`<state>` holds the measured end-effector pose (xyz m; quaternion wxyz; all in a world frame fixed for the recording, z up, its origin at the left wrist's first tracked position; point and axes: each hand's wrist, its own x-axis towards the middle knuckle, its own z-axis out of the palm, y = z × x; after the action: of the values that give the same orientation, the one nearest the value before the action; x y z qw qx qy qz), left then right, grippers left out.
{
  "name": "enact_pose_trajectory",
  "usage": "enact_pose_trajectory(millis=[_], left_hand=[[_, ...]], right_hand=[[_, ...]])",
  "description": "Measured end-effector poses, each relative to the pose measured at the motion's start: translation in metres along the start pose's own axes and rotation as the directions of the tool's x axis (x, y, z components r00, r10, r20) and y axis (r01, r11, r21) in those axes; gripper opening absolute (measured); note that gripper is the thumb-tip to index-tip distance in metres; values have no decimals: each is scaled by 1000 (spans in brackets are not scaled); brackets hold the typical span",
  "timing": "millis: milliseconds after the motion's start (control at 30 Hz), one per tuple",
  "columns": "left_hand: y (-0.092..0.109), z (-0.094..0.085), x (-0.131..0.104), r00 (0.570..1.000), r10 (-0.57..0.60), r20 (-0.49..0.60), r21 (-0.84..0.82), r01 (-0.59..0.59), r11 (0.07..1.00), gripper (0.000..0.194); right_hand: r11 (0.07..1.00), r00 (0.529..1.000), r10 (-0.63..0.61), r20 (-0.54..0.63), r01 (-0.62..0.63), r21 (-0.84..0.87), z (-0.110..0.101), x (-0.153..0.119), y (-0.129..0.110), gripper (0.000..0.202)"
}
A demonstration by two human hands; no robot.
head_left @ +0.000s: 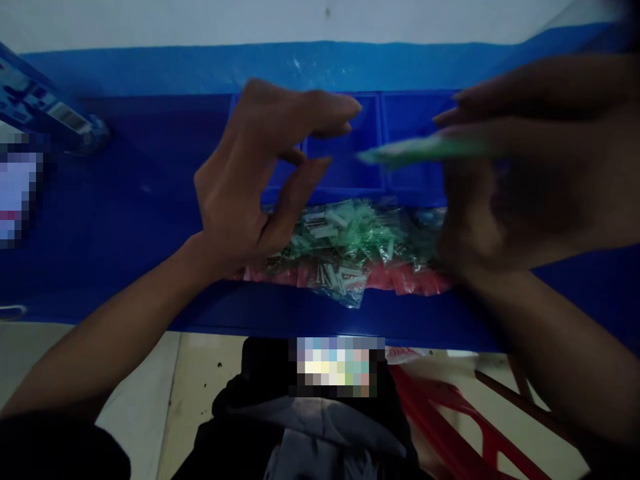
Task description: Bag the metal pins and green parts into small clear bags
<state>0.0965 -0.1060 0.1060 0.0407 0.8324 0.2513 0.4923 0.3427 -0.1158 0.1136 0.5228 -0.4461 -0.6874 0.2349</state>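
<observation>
My left hand (265,167) hovers over the blue divided tray (383,143), its thumb and forefinger apart, with nothing visible between them. To the right, my right hand (530,167) is closed on a pale green strip (425,150) whose tip points toward my left hand. The strip and the fingers around it are blurred. Below both hands, in front of the tray compartments, lies a heap of small clear packets (350,230) with pale and green pieces inside. Red packets (410,277) show along the heap's near edge.
A blue patterned container (45,100) lies at the far left beside a pixelated object (17,193). The blue table (125,220) ends at a near edge above my lap, where another pixelated object (333,363) rests. A red plastic chair (450,413) stands at the lower right.
</observation>
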Motion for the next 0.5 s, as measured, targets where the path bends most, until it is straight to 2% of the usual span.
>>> enact_pose_trajectory(millis=[67,133,167,200,267,367,500], left_hand=[[-15,-3,1,997,70,-19,132,-67,989,36],[-34,-8,2,974,227,-13,325,-210,922,43],[-44,-11,2,952,300,65,396,-300,868,43],[-52,-13,2,941,329,80,446,-329,832,41],[-64,-17,2,926,363,104,500,-364,786,35],[-72,-18,1,918,370,141,521,-387,761,31],[-75,-18,-1,912,377,160,497,-405,768,29]], right_hand=[[974,975,-170,-140,145,-174,-6,5,12,25],[905,929,-310,-201,224,-361,-14,12,26,26],[883,942,-295,-158,206,-422,-20,17,33,30],[838,966,-257,-44,200,-507,-25,21,39,30],[804,978,-204,51,197,-562,-36,30,50,25],[777,981,-106,163,184,-602,-44,39,62,24],[708,963,31,269,169,-686,-43,41,68,28]])
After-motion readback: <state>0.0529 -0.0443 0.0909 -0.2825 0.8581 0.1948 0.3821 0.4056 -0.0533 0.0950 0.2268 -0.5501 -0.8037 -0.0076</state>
